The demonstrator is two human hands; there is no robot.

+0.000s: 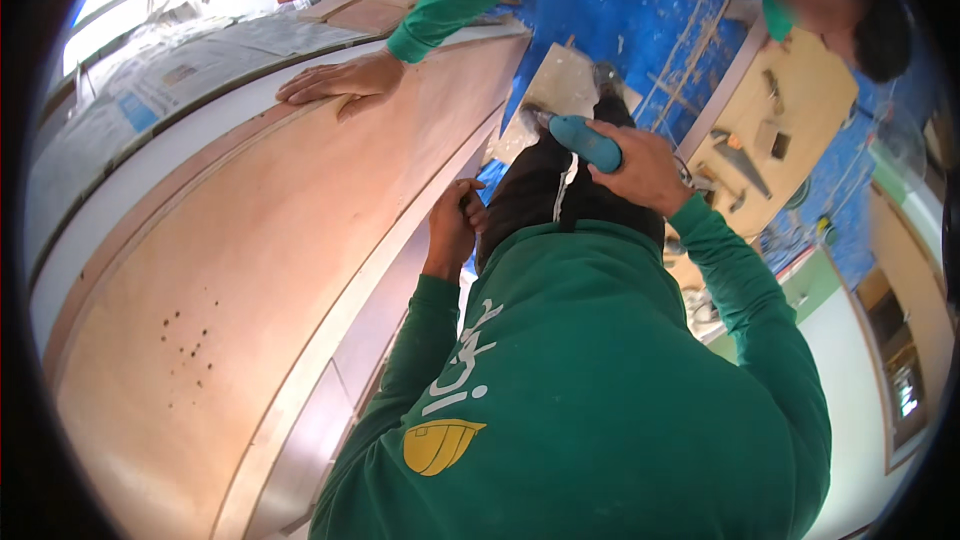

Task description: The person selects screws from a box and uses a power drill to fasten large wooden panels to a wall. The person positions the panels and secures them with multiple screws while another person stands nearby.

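Observation:
My right hand (645, 168) grips a teal power tool (588, 143) in front of my legs. Its dark front end points away to the left, and its exact kind cannot be made out. Beside the long edge of a large pale wooden panel (270, 270), my left hand (455, 225) is closed with its fingers curled in. Whatever it may hold is hidden. A cluster of small dark holes or spots marks the panel's near part. Across the panel, a co-worker in a green sleeve rests a flat hand (345, 78) on its far edge.
Right of my legs lies a wooden board (800, 110) with a handsaw (742, 162) and other hand tools on it. A blue tarp (570, 10) covers the floor ahead. Plastic sheeting (230, 45) lies beyond the panel at the left. The co-worker leans in at the upper right.

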